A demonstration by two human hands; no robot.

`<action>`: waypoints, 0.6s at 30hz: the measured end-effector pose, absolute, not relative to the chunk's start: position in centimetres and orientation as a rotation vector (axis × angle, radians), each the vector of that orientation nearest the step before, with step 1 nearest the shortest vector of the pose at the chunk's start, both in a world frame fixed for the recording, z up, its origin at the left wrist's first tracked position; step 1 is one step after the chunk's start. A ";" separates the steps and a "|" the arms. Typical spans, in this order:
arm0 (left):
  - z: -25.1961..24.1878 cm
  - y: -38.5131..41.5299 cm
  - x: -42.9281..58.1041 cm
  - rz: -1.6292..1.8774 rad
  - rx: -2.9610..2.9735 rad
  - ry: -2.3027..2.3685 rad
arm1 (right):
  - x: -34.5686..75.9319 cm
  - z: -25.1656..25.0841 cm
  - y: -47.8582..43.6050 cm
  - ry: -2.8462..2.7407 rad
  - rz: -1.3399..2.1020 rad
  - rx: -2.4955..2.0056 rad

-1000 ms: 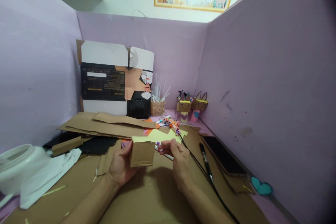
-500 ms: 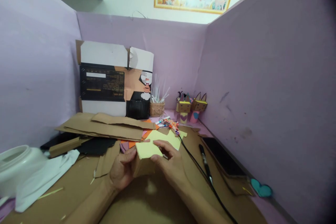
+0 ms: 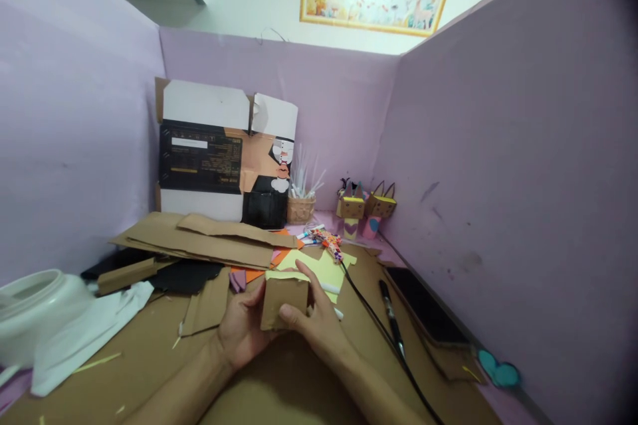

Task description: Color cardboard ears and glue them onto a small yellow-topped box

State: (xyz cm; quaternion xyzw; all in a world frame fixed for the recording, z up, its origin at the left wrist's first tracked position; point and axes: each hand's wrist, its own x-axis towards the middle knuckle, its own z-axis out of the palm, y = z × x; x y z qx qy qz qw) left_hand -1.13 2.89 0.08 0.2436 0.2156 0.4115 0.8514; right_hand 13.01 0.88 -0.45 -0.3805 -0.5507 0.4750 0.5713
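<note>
Between my two hands is a small cardboard box with a pale yellow paper top, its brown side facing me. My left hand grips the box's left side, thumb along the edge. Around its right side curls my right hand, the thumb pressed on the front face and the fingers behind. Just beyond lie pale yellow paper sheets and a glue gun in a colourful patterned cover, its black cord running toward me on the right.
Flat cardboard pieces lie behind on the left, near a white jar. A black pen and a phone lie right. Two cat-faced cardboard figures and a basket of clear sticks stand at the back.
The box has tilted so that its brown side faces me and its yellow top shows only as a thin strip. My right thumb has moved from the top edge onto the front face.
</note>
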 end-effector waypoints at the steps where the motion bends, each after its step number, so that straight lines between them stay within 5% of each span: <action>1: 0.1 2.8 -1.0 0.883 0.549 0.478 | 13.0 -0.3 0.9 -1.259 1.136 -0.897; 10: 1.6 5.1 -3.6 1.436 0.944 1.102 | 13.4 0.6 1.2 -1.048 1.357 -0.893; 18: 1.6 5.0 -3.8 1.428 1.072 1.198 | 13.2 0.7 1.1 -1.053 1.387 -0.981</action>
